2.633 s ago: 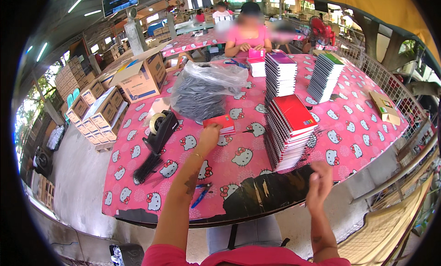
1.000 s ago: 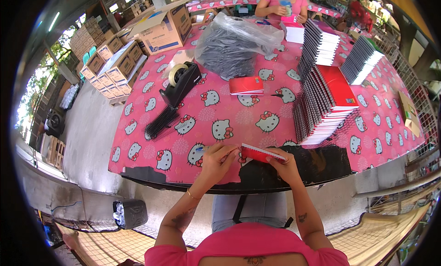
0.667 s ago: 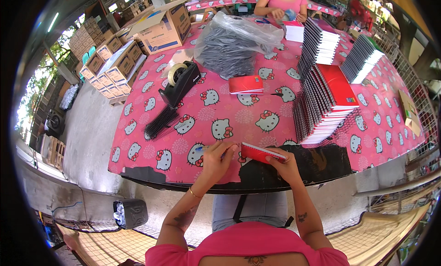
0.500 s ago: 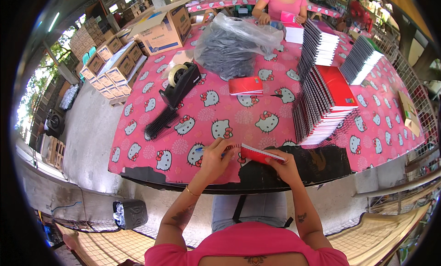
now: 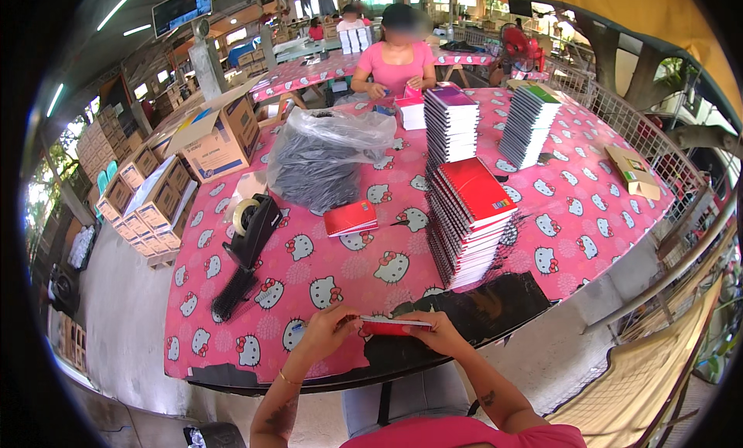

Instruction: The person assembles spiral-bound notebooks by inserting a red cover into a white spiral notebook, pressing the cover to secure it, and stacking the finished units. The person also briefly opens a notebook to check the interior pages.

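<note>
A red-covered notebook [image 5: 387, 327] is held low over the table's near edge, its white page edges facing up. My right hand [image 5: 439, 334] grips its right end, thumb and fingers closed round it. My left hand [image 5: 326, 332] is closed at the notebook's left end, fingertips pinched by the corner. A small blue thing [image 5: 298, 326] shows beside that hand; what the fingers hold is mostly hidden. Another red notebook [image 5: 351, 218] lies farther off. To the right stands a tall stack of red spiral notebooks [image 5: 476, 216].
Left are a tape dispenser [image 5: 253, 227] and black binding coils [image 5: 232, 292]. Behind lie a clear bag of black coils [image 5: 321, 158] and an open carton [image 5: 220, 142]. More notebook stacks [image 5: 453, 127] stand at the back, near a person [image 5: 396, 65] in pink. Black sheeting [image 5: 495, 305] covers the near edge.
The view has tilted up and shifted right, showing more of the far room. The notebook is still between my hands and now lies more level, its page edges turned upward.
</note>
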`<control>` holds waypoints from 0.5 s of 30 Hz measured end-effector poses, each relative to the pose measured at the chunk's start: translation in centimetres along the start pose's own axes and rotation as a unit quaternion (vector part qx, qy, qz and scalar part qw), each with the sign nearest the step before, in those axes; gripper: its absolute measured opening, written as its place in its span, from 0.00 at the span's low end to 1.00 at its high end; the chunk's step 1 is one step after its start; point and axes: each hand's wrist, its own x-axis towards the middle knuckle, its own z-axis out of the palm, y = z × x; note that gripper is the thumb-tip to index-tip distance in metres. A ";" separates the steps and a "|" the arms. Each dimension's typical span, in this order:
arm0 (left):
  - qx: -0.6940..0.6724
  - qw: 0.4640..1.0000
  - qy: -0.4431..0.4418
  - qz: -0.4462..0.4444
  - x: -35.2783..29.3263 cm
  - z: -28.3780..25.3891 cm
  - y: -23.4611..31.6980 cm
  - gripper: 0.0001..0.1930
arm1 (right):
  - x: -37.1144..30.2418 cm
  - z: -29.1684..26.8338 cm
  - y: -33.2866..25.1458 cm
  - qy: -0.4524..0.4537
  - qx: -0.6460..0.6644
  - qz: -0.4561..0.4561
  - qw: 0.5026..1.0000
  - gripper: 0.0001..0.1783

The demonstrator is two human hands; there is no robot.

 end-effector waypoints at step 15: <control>0.086 0.989 0.020 0.115 -0.2 0.2 0.0 0.09 | -0.2 0.1 -0.1 0.001 -0.004 0.018 1.000 0.16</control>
